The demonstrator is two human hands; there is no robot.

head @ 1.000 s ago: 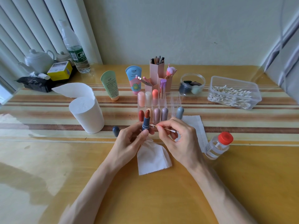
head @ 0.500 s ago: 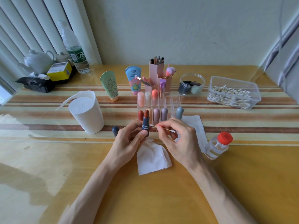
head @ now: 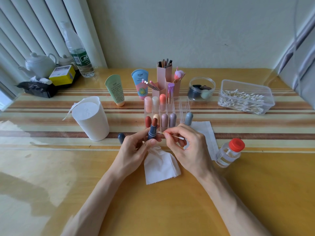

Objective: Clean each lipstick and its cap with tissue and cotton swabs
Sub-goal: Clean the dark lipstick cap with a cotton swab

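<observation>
We are gripping the open dark-blue lipstick (head: 152, 132) upright in our left hand (head: 134, 150), fingers curled round its barrel, so the reddish bullet is standing clear of everything. Our right hand (head: 189, 149) is pinching a cotton swab (head: 173, 136) between thumb and fingertips, aiming its far tip at the barrel's collar, where grime likely collects. A folded tissue (head: 160, 167) is lying just under both hands, probably to catch smears. The lipstick's cap (head: 121, 137) is lying to the left, near the tissue roll (head: 91, 120). Farther off, the clear organizer (head: 185, 104) is holding several capped lipsticks in its left cells, and the clear tub (head: 247, 87) at far right is holding loose swabs.
</observation>
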